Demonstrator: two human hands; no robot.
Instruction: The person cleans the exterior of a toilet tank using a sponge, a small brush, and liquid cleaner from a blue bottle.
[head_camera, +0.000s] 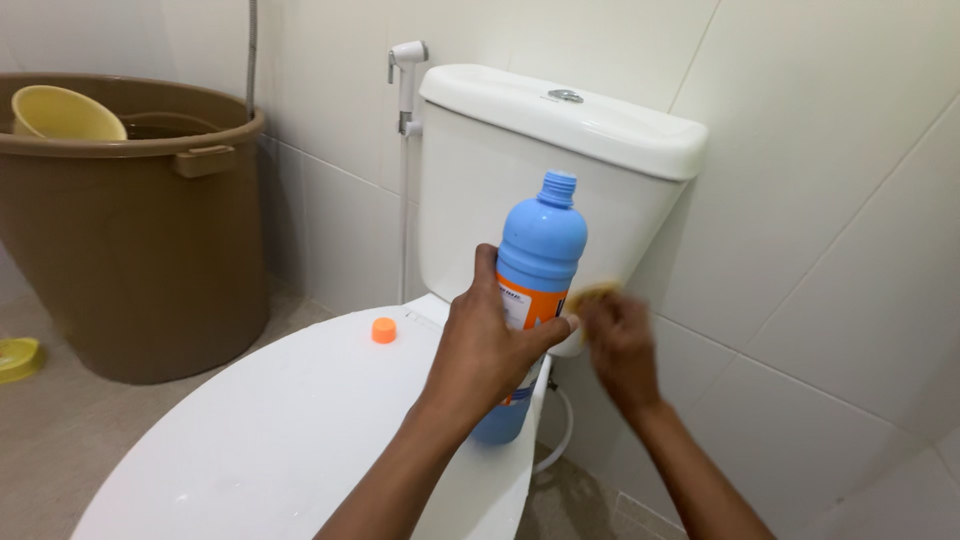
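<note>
My left hand grips a blue plastic bottle with an orange and white label, held upright with its neck uncapped, in front of the white toilet tank. My right hand is just right of the bottle, blurred, with its fingers closed on a small yellow thing, perhaps a sponge. A small orange cap lies on the closed white toilet lid, left of my left hand.
A large brown bucket stands at the left with a yellow scoop inside. A white hand sprayer hangs on the tiled wall beside the tank. A yellow object lies on the floor at far left.
</note>
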